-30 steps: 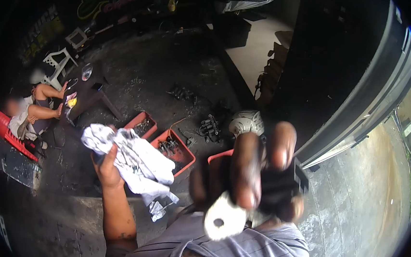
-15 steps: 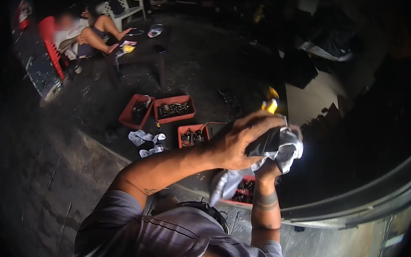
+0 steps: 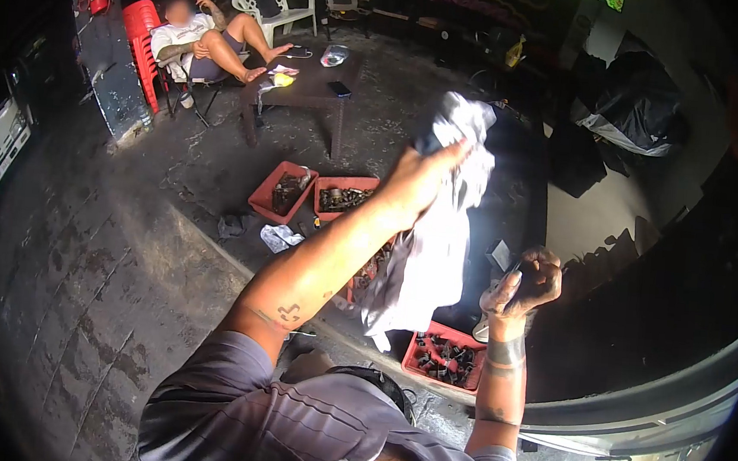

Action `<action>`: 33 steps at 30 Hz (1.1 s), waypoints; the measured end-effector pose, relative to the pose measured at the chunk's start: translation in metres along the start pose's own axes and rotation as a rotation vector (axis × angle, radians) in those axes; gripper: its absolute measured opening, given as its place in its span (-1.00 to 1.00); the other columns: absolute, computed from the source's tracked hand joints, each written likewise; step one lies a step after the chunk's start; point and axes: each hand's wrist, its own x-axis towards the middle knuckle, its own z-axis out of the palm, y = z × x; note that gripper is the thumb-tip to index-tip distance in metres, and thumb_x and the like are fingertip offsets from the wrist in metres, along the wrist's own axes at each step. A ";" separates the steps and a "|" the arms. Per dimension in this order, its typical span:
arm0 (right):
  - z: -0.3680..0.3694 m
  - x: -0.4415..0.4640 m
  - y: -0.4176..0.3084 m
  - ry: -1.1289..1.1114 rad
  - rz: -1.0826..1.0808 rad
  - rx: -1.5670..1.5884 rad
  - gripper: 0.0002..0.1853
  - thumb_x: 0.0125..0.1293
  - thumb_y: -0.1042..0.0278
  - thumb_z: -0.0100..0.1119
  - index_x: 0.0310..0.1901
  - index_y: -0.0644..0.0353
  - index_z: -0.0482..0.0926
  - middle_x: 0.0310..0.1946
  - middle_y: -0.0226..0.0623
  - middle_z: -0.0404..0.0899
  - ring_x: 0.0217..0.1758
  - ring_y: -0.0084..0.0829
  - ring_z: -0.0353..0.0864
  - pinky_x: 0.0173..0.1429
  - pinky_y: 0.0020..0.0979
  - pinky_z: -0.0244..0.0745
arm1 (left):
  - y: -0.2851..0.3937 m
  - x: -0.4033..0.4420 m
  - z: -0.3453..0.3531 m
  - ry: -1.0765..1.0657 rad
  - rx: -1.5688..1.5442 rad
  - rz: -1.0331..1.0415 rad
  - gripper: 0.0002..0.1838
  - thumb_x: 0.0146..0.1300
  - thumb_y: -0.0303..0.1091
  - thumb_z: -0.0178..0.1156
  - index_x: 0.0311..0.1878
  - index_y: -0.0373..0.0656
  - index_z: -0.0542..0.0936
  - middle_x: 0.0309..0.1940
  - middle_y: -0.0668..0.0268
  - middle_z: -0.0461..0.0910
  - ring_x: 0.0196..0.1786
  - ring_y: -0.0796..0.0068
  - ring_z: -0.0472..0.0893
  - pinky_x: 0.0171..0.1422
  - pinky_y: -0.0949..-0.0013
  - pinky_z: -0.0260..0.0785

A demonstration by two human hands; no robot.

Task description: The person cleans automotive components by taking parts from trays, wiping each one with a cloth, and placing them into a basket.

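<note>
My left hand (image 3: 430,176) is raised and closed around a bunched, pale grey-white cloth (image 3: 436,253). The cloth's lower part hangs in loose folds in front of the red trays, and it is bright in the sunlight. To the right, my right hand (image 3: 522,286) is apart from the cloth, with curled fingers and the thumb turned in. A thin dark edge shows by the thumb, but I cannot make out what the hand holds. Below both hands stands a red tray (image 3: 410,364) of dark metal parts (image 3: 450,361).
More red trays with metal parts (image 3: 343,199) stand on the dark floor. A white rag (image 3: 280,238) lies beside them. Farther back are a low brown table (image 3: 310,96), a seated person (image 3: 202,44) and a white chair (image 3: 275,8). A floor edge runs along the right.
My hands have separated. The left has lifted the cloth up and left, and it now hangs unfolded. My right hand has left the cloth and is lower right. The camera view has shifted.
</note>
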 end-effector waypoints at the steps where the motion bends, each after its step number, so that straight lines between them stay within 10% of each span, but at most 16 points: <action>1: 0.002 -0.003 0.003 -0.004 0.020 0.069 -0.49 0.31 0.05 -0.03 0.03 0.24 0.02 -0.24 -0.07 0.25 -0.28 -0.41 0.23 -0.26 -0.46 0.23 | 0.007 -0.002 0.005 -0.011 -0.057 0.061 -0.73 0.32 -0.24 0.05 -0.09 -0.25 0.52 -0.27 0.26 0.62 -0.22 0.42 0.62 -0.07 0.36 0.48; 5: 0.020 -0.024 0.010 -0.055 0.089 0.175 -0.42 0.29 -0.10 -0.05 0.06 0.22 0.04 -0.18 -0.07 0.21 -0.20 -0.37 0.25 -0.12 -0.36 0.23 | -0.009 -0.003 0.031 -0.040 -0.105 0.156 -0.64 0.36 -0.13 -0.01 0.02 -0.20 0.49 -0.07 0.30 0.56 0.02 0.55 0.51 0.20 0.45 0.28; 8: 0.027 -0.036 0.005 -0.120 0.182 0.075 -0.18 0.26 -0.31 -0.13 0.26 0.24 -0.05 0.12 0.08 0.16 0.17 -0.21 0.26 0.20 -0.21 0.21 | -0.018 -0.001 0.067 -0.388 -0.469 0.049 -0.69 0.35 -0.06 0.00 -0.10 -0.10 0.52 -0.22 0.43 0.55 -0.19 0.68 0.50 0.00 0.53 0.35; 10: 0.023 -0.036 0.003 0.084 0.887 1.194 -0.19 0.33 -0.17 -0.11 0.35 0.25 -0.16 0.31 0.01 0.02 0.28 -0.19 0.19 0.37 -0.07 0.06 | -0.024 -0.007 0.071 -0.248 -0.025 0.033 -0.68 0.29 -0.14 0.10 -0.03 -0.15 0.46 -0.28 0.41 0.56 -0.27 0.60 0.52 -0.08 0.48 0.38; 12: 0.010 -0.038 0.003 -0.252 -0.070 -0.336 -0.36 0.43 0.04 -0.20 0.38 0.22 -0.08 0.34 -0.02 0.07 0.32 -0.19 0.21 0.42 -0.17 0.03 | -0.030 -0.014 0.055 -0.283 0.742 0.492 -0.60 0.17 -0.30 0.20 0.06 -0.10 0.35 -0.20 0.26 0.54 -0.16 0.39 0.56 -0.03 0.37 0.38; 14: 0.015 -0.049 0.007 0.002 0.558 0.219 -0.29 0.40 -0.04 -0.17 0.38 0.26 -0.09 0.33 0.00 0.05 0.32 -0.14 0.22 0.43 -0.16 0.03 | -0.024 -0.031 0.049 -0.373 0.980 0.308 -0.47 0.06 -0.40 0.25 0.10 -0.04 0.27 -0.10 0.12 0.47 0.03 0.16 0.50 0.07 0.22 0.35; 16: 0.015 -0.041 0.007 0.050 0.412 -0.024 -0.25 0.39 -0.23 -0.38 0.32 0.33 0.00 0.25 0.00 0.11 0.32 -0.18 0.18 0.36 -0.16 0.12 | -0.033 -0.036 0.031 -0.409 1.062 0.491 -0.37 0.07 -0.36 0.26 0.21 0.04 0.22 -0.01 -0.01 0.42 0.04 -0.08 0.49 0.04 0.06 0.40; 18: 0.020 -0.013 -0.015 0.101 0.379 0.000 -0.30 0.42 -0.18 -0.52 0.23 0.40 -0.02 0.12 0.04 0.23 0.25 -0.07 0.28 0.31 -0.13 0.23 | -0.031 -0.045 0.027 -0.342 1.174 0.050 -0.27 0.09 -0.28 0.26 0.31 0.16 0.14 -0.02 -0.17 0.39 0.02 -0.18 0.49 0.02 0.03 0.43; 21: 0.014 -0.023 -0.013 0.082 0.454 -0.051 -0.31 0.39 -0.17 -0.46 0.20 0.40 -0.01 0.08 0.06 0.16 0.24 -0.06 0.28 0.27 -0.14 0.27 | -0.037 -0.048 0.025 -0.328 1.240 0.005 -0.20 0.10 -0.19 0.27 0.36 0.25 0.05 -0.05 -0.29 0.37 0.02 -0.22 0.49 0.03 0.02 0.43; 24: 0.015 -0.021 -0.015 0.072 0.100 -0.308 -0.05 -0.10 0.16 0.48 0.15 0.36 -0.02 0.05 -0.02 0.24 0.11 -0.15 0.43 0.22 -0.26 0.34 | -0.019 -0.058 0.034 -0.326 1.203 -0.075 -0.16 0.03 -0.24 0.29 0.35 0.13 0.05 -0.13 -0.21 0.48 -0.07 -0.13 0.56 -0.03 0.08 0.46; 26: -0.003 -0.039 0.019 -0.247 0.039 -0.731 -0.19 0.20 -0.35 -0.05 0.12 0.27 0.03 -0.07 -0.07 0.37 0.02 -0.23 0.45 0.04 -0.19 0.36 | -0.032 -0.060 0.024 -0.294 1.120 -0.085 -0.14 -0.01 -0.30 0.29 0.34 -0.03 0.04 -0.16 -0.14 0.53 -0.08 -0.05 0.58 -0.03 0.13 0.47; 27: 0.009 -0.051 0.022 0.119 0.236 0.060 -0.30 0.07 0.07 0.33 0.01 0.20 0.06 -0.13 -0.07 0.32 0.02 -0.14 0.46 0.11 -0.22 0.40 | -0.066 -0.061 0.009 -0.221 1.072 0.305 -0.18 -0.02 -0.34 0.28 0.31 -0.17 0.09 -0.14 -0.13 0.54 -0.04 0.04 0.59 -0.03 0.17 0.47; 33: 0.023 -0.028 0.010 0.042 -0.087 0.196 -0.49 0.20 0.01 0.10 -0.11 0.18 0.08 -0.28 -0.19 0.26 -0.30 -0.41 0.36 -0.23 -0.47 0.34 | -0.065 -0.048 0.007 0.081 0.660 0.115 -0.50 0.06 -0.39 0.18 0.11 -0.25 0.38 -0.30 0.12 0.58 -0.23 0.37 0.59 -0.17 0.30 0.46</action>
